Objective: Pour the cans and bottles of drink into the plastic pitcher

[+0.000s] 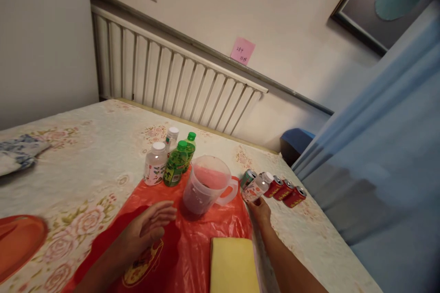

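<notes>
The clear bottle [256,188] with white cap is at the red sheet's [192,249] right edge, on the side of the table's [330,242] right edge. The right hand [260,211] grasps it low, so it could tip and knock the green can [247,178] or the red cans [284,189]. A careless swing toward the left could hit the pitcher [206,187] and spill whatever it contains. The left hand [151,225], fingers loose, holds nothing above the sheet.

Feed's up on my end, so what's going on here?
The person's right hand holds a white-capped bottle near its base, beside the red cans. The left hand is open and empty above the red plastic. A pitcher stands between the hands and the green bottles.
</notes>
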`<state>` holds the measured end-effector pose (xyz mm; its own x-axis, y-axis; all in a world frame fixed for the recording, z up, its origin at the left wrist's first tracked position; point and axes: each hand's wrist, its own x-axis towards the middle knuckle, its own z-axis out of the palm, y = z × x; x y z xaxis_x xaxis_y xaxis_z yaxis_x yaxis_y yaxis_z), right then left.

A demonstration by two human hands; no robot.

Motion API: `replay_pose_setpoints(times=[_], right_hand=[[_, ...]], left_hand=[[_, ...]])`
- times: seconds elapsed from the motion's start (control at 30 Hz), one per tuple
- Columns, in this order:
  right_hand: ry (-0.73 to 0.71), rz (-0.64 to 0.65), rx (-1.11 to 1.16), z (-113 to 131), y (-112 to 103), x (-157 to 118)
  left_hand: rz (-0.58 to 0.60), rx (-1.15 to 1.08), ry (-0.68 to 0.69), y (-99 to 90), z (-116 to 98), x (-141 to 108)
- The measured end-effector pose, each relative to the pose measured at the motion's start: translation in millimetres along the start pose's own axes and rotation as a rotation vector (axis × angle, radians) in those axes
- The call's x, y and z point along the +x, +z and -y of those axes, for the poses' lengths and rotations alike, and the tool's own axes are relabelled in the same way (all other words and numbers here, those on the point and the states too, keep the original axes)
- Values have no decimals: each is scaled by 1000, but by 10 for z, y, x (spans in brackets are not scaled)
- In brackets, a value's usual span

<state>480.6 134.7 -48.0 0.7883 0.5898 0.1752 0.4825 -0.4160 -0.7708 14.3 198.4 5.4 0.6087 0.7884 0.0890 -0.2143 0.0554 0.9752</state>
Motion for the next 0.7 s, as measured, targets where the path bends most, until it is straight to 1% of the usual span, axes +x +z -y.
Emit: replay_pose_setpoints(times=[0.17,0.47,0.6,0.7], right_hand=[[-10,14,37,-62,11,-27],[20,9,109,-35,-15,-169],[48,-21,96,-23,-63,-232],[29,-43,76,-7,-132,-327]], left_hand=[[-6,-13,1,-6,13,-2],[-13,15,24,18,-108,-31],[-24,7,34,0,-88,-49],[-49,-7,36,-22,-53,-56]])
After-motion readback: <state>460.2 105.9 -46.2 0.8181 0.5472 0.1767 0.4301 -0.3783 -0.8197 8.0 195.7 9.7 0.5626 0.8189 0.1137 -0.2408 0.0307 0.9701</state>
